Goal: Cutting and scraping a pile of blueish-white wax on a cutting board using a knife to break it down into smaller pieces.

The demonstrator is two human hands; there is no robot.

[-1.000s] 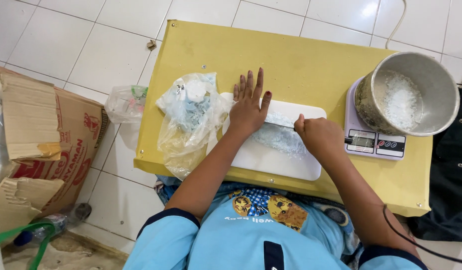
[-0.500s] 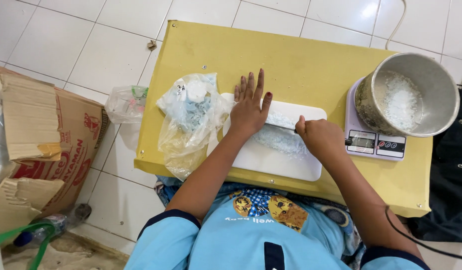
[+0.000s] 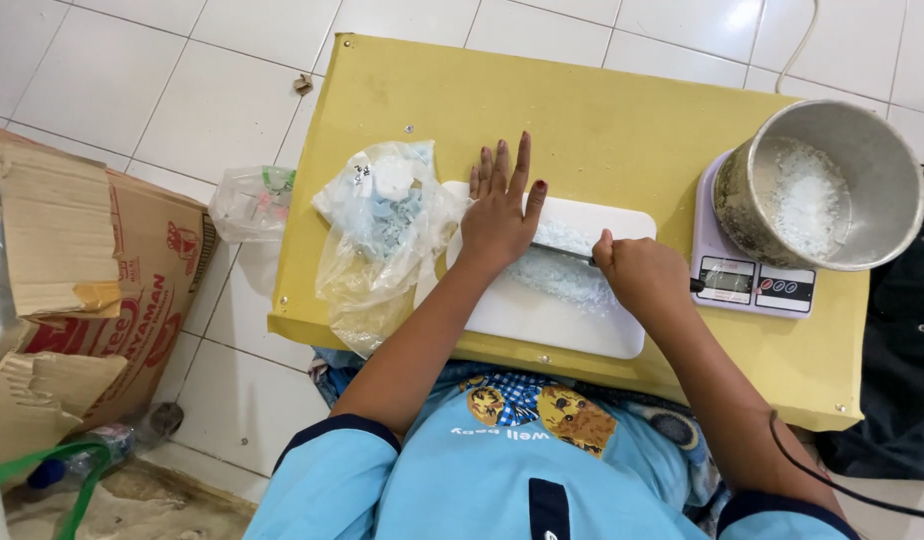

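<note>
Knife (image 3: pixel 562 252) clenched in right hand (image 3: pixel 644 280), blade across white crumbly stuff (image 3: pixel 562 275) on white cutting board (image 3: pixel 542 320) on yellow counter (image 3: pixel 602 110); left hand (image 3: pixel 502 215) flat, fingers spread, pressing blade tip down to steady it, plastic bag (image 3: pixel 377 235) just beside, pot (image 3: pixel 817 185) on scale (image 3: pixel 747 280) within reach

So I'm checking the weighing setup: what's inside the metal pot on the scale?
The metal pot on the scale holds white flaky crumbs heaped near the middle. Its bottom beneath them is covered.
</note>
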